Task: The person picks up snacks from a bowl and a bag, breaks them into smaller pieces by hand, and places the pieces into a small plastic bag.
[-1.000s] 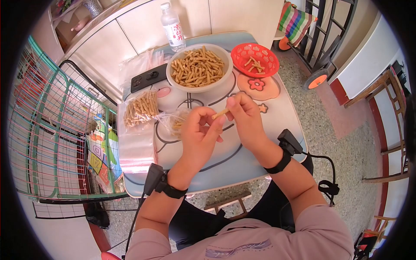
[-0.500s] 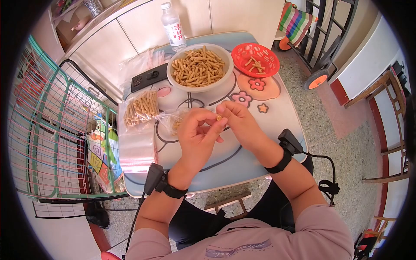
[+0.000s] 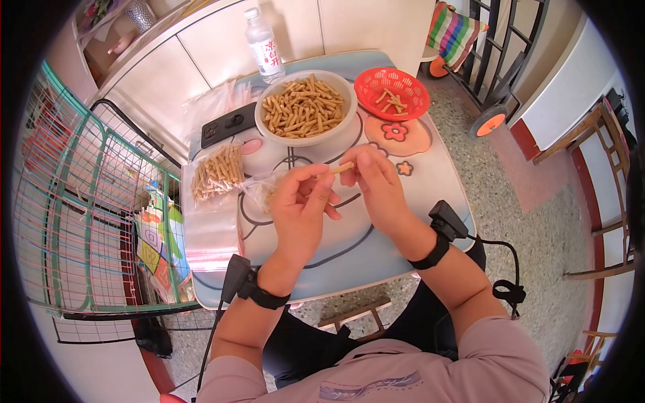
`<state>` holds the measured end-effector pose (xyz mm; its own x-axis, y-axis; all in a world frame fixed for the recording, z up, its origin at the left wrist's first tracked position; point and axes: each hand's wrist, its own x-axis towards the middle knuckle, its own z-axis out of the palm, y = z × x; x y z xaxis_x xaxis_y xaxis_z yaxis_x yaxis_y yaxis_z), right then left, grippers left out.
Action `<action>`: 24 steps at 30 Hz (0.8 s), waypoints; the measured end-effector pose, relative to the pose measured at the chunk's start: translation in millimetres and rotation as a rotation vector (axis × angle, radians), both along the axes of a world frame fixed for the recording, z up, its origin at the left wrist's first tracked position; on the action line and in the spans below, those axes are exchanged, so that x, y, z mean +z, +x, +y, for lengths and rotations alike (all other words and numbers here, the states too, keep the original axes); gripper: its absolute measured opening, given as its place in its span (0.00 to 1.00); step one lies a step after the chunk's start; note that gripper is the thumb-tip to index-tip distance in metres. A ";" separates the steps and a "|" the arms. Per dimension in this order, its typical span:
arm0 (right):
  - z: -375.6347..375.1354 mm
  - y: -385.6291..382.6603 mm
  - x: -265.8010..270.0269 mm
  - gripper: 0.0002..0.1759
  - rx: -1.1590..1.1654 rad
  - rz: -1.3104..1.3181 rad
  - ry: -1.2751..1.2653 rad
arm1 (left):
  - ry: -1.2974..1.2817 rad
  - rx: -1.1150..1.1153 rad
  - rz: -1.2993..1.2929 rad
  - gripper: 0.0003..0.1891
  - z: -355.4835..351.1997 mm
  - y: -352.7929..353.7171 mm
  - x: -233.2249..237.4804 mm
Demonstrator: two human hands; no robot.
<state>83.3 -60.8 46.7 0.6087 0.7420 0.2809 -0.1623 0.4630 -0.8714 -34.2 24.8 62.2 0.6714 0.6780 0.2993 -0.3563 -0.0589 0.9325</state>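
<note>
My right hand (image 3: 377, 183) pinches a thin tan snack stick (image 3: 338, 168) at its right end, held level over the table. My left hand (image 3: 300, 208) is right beside it, fingers curled around the mouth of a small clear plastic bag (image 3: 263, 189) with a few sticks inside. The stick's free end points at my left fingers. Just beyond the hands stands a white bowl (image 3: 306, 136) heaped with the same sticks. A filled clear bag of sticks (image 3: 217, 171) lies to the left.
A red basket (image 3: 393, 93) with a few sticks sits at the far right of the flower-patterned table (image 3: 376, 235). A black remote (image 3: 230, 123) and a water bottle (image 3: 263, 46) are at the back. Empty clear bags (image 3: 209, 232) lie at left, beside a wire rack (image 3: 80, 195).
The stick was turned end-on half a second ago; now it lies level again, pointing left. Both hands have shifted slightly up the table toward the bowl.
</note>
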 end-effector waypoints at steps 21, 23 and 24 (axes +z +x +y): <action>-0.8 -4.5 -1.5 0.13 -0.039 -0.151 0.132 | 0.252 -0.092 0.143 0.15 2.2 3.5 -2.4; -1.1 -4.5 -1.9 0.12 -0.035 -0.141 0.128 | 0.253 -0.096 0.149 0.15 2.1 3.5 -2.2; -0.7 -4.1 -3.4 0.12 -0.036 -0.141 0.129 | 0.251 -0.098 0.149 0.15 2.0 3.6 -2.1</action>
